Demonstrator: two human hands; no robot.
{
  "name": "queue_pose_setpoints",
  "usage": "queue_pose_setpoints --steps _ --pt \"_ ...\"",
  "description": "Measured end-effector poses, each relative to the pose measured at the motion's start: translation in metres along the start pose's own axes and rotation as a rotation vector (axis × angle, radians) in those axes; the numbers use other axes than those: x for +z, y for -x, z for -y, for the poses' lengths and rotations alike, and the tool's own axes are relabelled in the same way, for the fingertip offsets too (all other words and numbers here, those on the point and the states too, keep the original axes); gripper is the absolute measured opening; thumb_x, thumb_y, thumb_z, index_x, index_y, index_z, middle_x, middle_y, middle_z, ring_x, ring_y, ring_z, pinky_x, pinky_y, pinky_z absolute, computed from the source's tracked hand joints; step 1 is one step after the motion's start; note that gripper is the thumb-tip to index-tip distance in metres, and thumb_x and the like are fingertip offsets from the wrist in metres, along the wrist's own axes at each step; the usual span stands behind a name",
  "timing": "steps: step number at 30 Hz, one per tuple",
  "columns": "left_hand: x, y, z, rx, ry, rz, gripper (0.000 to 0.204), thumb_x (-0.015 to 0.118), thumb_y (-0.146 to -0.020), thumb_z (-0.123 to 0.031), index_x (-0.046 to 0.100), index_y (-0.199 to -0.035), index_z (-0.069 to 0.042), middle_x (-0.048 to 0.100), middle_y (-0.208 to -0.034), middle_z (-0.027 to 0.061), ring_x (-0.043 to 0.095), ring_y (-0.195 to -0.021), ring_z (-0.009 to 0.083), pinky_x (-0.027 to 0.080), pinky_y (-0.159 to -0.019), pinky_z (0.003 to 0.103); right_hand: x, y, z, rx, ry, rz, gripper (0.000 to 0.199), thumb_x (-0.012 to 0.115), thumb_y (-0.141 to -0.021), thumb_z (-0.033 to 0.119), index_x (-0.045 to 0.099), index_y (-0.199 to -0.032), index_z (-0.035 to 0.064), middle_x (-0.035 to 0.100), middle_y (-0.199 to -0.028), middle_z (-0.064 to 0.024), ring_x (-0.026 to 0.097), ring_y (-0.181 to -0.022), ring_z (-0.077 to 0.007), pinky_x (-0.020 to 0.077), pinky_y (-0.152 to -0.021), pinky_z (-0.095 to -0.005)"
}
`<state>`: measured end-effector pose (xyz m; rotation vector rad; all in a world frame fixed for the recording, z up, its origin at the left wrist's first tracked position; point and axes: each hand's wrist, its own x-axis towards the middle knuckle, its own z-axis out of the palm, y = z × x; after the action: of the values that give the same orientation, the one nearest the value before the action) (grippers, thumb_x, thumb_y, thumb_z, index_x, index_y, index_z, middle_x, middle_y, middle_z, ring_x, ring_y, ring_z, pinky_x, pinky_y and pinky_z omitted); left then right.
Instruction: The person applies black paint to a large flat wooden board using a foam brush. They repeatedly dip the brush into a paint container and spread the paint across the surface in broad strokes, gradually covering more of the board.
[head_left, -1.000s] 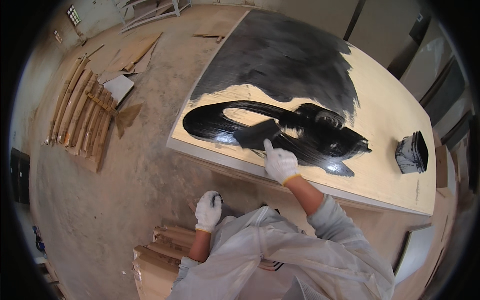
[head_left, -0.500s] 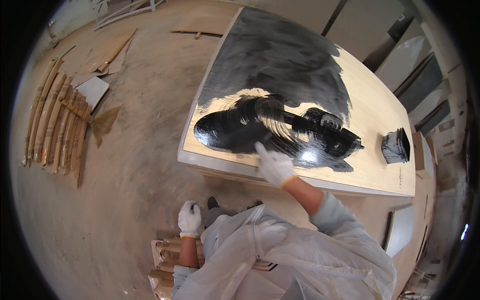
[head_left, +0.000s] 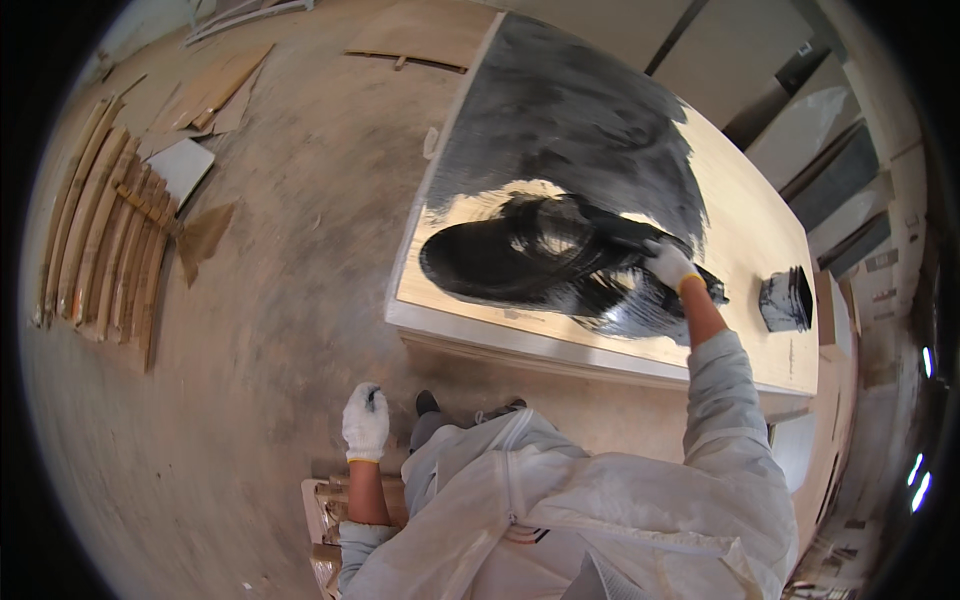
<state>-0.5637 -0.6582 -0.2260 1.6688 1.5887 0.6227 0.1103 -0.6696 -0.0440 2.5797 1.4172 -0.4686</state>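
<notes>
My right hand [head_left: 668,262], in a white knit glove, reaches out over the right part of the wet black paint [head_left: 490,250] on a pale wood-toned panel [head_left: 755,190]. Its fingers are closed; whatever is in them blends into the black and cannot be made out. Swirled streaks let the pale surface show through. A paint-smeared black tub [head_left: 785,300] stands on the panel to the right of this hand. Away from the panel, my left hand [head_left: 365,418] hangs low in a white glove, fingers curled, with a dark patch near the thumb. Its palm is hidden.
The panel tops a stack with a white edge [head_left: 500,345]. Long brown wrapped bundles [head_left: 100,230] lie on the floor at the left, near flat cardboard [head_left: 215,90]. More wrapped pieces [head_left: 330,500] are beside my left forearm. Large boards [head_left: 830,170] lie at the far right.
My right hand has swept from the panel's near edge to the right and farther away across the paint. Streaks are spread differently. My left hand hangs nearly where it was.
</notes>
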Motion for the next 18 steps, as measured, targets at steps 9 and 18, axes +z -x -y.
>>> queue_pose_setpoints --steps 9,18 --pt "-0.007 0.046 0.051 -0.164 -0.017 0.039 0.019 0.069 -0.098 -0.02 0.075 -0.11 -0.007 0.079 -0.106 0.0191 0.076 -0.099 0.0402 0.06 -0.088 0.048 0.004 -0.005 0.004 -0.164 -0.181 -0.061 0.064 0.066 -0.098 0.017 0.054 -0.158 0.0 0.067 -0.15 -0.0255 0.063 -0.142 -0.0335 0.0439 -0.121 -0.037" --pt "0.008 -0.003 0.013 -0.051 -0.008 0.075 0.019 0.068 -0.099 -0.02 0.076 -0.111 -0.007 0.079 -0.106 0.0191 0.077 -0.099 0.0399 0.06 -0.088 0.047 0.0 0.013 0.29 -0.25 0.002 -0.042 0.059 0.059 -0.104 0.033 0.053 -0.16 0.0181 0.074 -0.133 -0.0246 0.071 -0.125 -0.0431 0.0562 -0.104 -0.0524"
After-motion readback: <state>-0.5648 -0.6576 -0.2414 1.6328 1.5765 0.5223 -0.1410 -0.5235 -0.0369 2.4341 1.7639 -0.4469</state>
